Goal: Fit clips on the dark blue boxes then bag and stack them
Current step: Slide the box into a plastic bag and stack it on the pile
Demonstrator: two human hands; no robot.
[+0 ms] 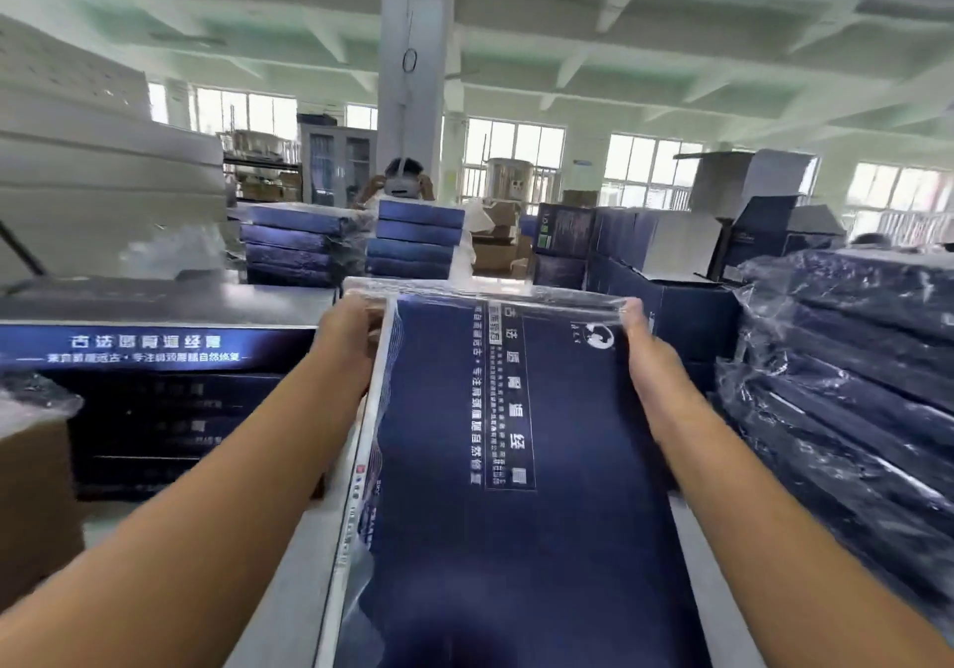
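Dark blue box (516, 461) in its clear plastic bag (485, 293), held up in front of me by both hands.

My left hand (346, 332) grips the far left corner and my right hand (645, 342) grips the far right corner; the fingers of both curl round the bagged edge, the tips hidden behind it. The box tilts up, its near end low by my body, above the grey bench (289, 554). To my right is a stack of bagged boxes (846, 368). To my left lie unbagged dark boxes (155, 358). More bagged stacks (413, 244) stand farther away, before a white pillar (413, 74).
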